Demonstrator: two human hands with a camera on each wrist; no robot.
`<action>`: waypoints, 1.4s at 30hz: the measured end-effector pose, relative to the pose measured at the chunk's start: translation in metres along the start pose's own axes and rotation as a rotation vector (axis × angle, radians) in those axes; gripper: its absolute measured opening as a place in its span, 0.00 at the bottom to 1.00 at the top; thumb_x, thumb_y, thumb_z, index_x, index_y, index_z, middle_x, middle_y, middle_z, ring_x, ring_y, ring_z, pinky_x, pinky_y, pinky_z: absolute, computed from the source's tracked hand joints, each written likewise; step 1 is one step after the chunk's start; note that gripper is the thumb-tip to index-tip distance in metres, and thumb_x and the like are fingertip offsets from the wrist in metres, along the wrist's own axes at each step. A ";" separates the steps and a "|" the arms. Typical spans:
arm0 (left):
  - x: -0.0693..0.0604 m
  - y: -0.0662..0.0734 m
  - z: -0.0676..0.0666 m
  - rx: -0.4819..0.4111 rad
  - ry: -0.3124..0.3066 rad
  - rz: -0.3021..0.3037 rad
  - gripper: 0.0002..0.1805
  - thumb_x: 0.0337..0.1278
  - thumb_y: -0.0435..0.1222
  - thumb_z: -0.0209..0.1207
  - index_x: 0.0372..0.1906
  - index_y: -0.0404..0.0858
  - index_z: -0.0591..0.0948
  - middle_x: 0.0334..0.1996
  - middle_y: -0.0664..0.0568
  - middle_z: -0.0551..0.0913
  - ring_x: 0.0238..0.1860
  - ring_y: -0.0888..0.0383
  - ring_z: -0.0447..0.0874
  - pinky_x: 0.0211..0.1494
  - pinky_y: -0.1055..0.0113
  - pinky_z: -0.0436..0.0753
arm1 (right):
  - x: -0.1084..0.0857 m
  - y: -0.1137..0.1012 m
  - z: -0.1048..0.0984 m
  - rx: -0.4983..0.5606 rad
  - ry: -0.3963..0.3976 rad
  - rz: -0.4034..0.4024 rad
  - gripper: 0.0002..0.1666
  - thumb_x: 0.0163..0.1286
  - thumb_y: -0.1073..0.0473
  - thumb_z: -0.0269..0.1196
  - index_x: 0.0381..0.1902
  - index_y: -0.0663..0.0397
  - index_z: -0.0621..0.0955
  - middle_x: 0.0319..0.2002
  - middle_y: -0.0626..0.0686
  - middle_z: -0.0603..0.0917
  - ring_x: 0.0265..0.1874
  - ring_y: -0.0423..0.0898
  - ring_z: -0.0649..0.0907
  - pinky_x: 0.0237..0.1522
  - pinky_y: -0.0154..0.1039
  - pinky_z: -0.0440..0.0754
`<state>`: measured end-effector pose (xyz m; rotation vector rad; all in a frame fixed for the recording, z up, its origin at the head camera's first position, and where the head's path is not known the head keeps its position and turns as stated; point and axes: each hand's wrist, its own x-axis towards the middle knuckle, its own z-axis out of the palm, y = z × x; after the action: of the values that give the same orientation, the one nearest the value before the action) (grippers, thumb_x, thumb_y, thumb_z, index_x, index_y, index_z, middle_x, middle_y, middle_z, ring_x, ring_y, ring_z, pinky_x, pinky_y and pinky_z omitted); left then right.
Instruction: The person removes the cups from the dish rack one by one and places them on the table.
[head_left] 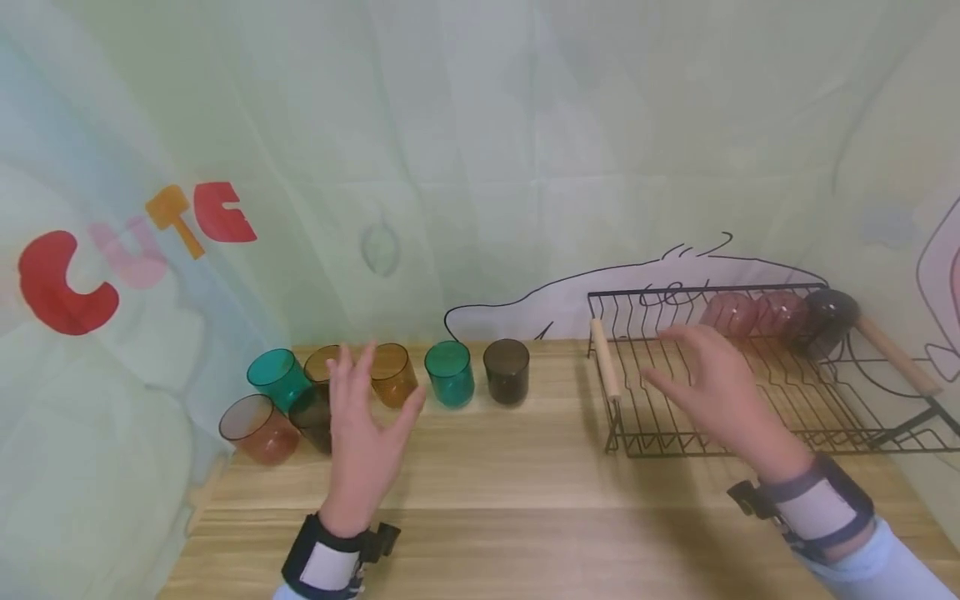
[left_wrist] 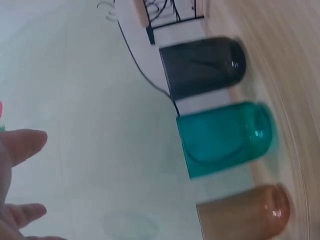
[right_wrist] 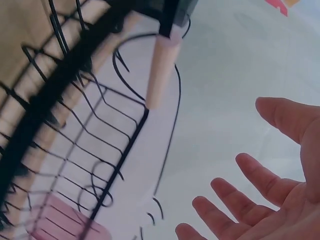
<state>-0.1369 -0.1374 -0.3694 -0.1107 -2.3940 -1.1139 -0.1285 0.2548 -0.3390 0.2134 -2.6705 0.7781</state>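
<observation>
My left hand [head_left: 365,450] hovers over the table's left side with fingers spread, holding nothing. Around it stand cups of tinted glass: a pink cup [head_left: 258,431], a teal cup [head_left: 276,377], a dark cup [head_left: 311,421] and an amber cup [head_left: 322,364], the last two partly hidden by the hand. Further right, a second amber cup [head_left: 393,377], another teal cup [head_left: 450,375] and a second dark cup [head_left: 507,373] form a row. Above the black wire rack [head_left: 697,446], my right hand [head_left: 720,396] is apart from everything, thumb and fingers extended.
At the rack's back right, two pink cups [head_left: 729,315] and a dark cup [head_left: 828,317] lie inside it. Wooden handles [head_left: 606,360] sit at both rack ends. A printed cloth [head_left: 480,167] hangs behind the wooden table [head_left: 510,542].
</observation>
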 end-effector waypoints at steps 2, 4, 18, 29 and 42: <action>-0.002 0.007 0.011 -0.010 -0.033 0.059 0.46 0.48 0.50 0.66 0.71 0.59 0.56 0.75 0.55 0.44 0.76 0.49 0.33 0.68 0.32 0.51 | 0.006 0.000 -0.005 -0.019 0.009 -0.019 0.35 0.59 0.44 0.66 0.58 0.58 0.72 0.57 0.60 0.75 0.57 0.58 0.73 0.58 0.59 0.70; -0.005 0.014 0.021 -0.012 -0.066 0.108 0.46 0.48 0.52 0.65 0.71 0.60 0.54 0.75 0.57 0.46 0.76 0.51 0.36 0.68 0.35 0.55 | 0.013 0.000 -0.011 -0.048 0.011 -0.026 0.36 0.58 0.44 0.66 0.58 0.59 0.72 0.57 0.62 0.74 0.57 0.59 0.72 0.57 0.61 0.70; -0.027 0.042 0.072 0.075 -0.299 0.296 0.47 0.50 0.53 0.64 0.72 0.61 0.51 0.75 0.58 0.45 0.75 0.47 0.40 0.68 0.38 0.58 | 0.073 0.048 -0.034 -0.225 -0.136 0.114 0.43 0.58 0.44 0.65 0.64 0.63 0.67 0.59 0.69 0.68 0.53 0.67 0.70 0.52 0.70 0.67; -0.038 0.046 0.089 0.016 -0.489 0.220 0.42 0.52 0.55 0.61 0.71 0.63 0.53 0.74 0.55 0.49 0.74 0.43 0.47 0.67 0.40 0.63 | 0.086 0.090 -0.018 -0.321 -0.264 0.218 0.44 0.58 0.47 0.63 0.66 0.63 0.62 0.66 0.76 0.55 0.62 0.76 0.55 0.55 0.77 0.56; -0.039 0.041 0.094 0.059 -0.580 0.168 0.39 0.52 0.56 0.61 0.69 0.55 0.61 0.74 0.49 0.52 0.73 0.42 0.49 0.67 0.43 0.65 | 0.082 0.109 -0.011 -0.464 -0.316 0.175 0.25 0.64 0.56 0.58 0.58 0.62 0.73 0.59 0.74 0.64 0.57 0.73 0.63 0.51 0.73 0.65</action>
<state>-0.1291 -0.0357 -0.4105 -0.6854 -2.8439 -1.0304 -0.2272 0.3488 -0.3537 -0.0207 -3.1091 0.1580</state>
